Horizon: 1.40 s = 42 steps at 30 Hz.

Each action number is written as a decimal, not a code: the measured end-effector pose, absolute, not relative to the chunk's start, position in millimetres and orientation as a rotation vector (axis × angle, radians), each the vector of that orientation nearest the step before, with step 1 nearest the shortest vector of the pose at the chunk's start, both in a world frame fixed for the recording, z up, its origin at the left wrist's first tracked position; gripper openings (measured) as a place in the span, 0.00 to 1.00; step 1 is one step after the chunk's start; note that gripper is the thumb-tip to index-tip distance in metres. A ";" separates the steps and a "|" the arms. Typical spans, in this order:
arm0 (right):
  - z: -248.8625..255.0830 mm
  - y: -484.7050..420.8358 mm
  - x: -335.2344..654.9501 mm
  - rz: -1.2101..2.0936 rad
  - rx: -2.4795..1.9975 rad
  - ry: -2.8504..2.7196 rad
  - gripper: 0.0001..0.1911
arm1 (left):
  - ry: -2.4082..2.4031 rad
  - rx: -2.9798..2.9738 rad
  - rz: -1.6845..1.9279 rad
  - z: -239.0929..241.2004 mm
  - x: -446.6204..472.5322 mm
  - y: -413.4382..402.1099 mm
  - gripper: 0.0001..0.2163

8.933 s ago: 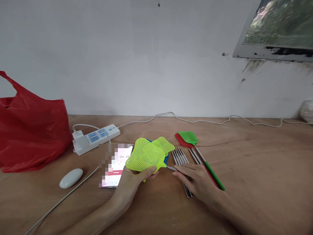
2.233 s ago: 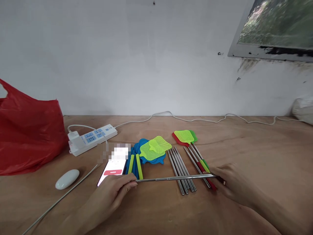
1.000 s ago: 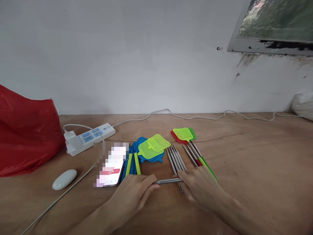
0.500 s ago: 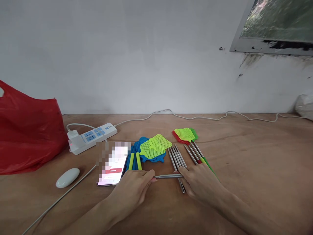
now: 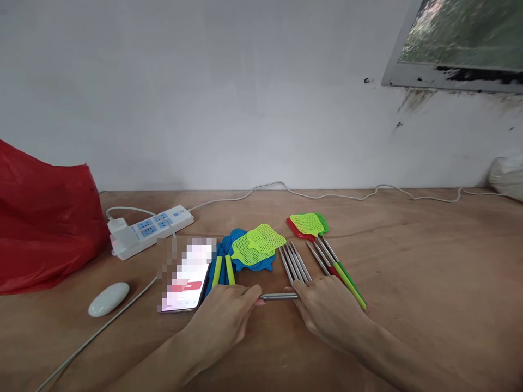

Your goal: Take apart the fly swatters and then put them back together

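Observation:
A thin silver metal rod lies level between my two hands, low over the table. My left hand is closed on its left end, and my right hand grips the right end; my fingers hide both tips. Just behind my right hand are several more metal rods, side by side. To their right lie fly swatters with metal shafts, a yellow-green head on top of red and green ones. Loose yellow-green swatter heads rest on blue heads, beside yellow-green handles and blue handles.
A lit phone lies left of the handles. Farther left are a white power strip, a white mouse-like oval object, a cable, and a red plastic bag. A thin white cord runs along the wall.
My hands have come slightly closer together, so less of the rod shows between them. The whole view has shifted a little. Both hands keep their hold.

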State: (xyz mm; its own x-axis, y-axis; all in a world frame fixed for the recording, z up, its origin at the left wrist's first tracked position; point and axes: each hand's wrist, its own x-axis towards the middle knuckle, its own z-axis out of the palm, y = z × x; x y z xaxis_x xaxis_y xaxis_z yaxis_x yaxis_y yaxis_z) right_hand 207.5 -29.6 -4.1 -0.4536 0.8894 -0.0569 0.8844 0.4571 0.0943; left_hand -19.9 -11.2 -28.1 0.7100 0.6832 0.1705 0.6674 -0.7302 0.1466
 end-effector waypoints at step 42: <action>-46.7 21.5 237.1 -0.010 2.214 2.818 0.15 | 1.231 3.046 0.772 -36.5 -18.0 26.8 0.10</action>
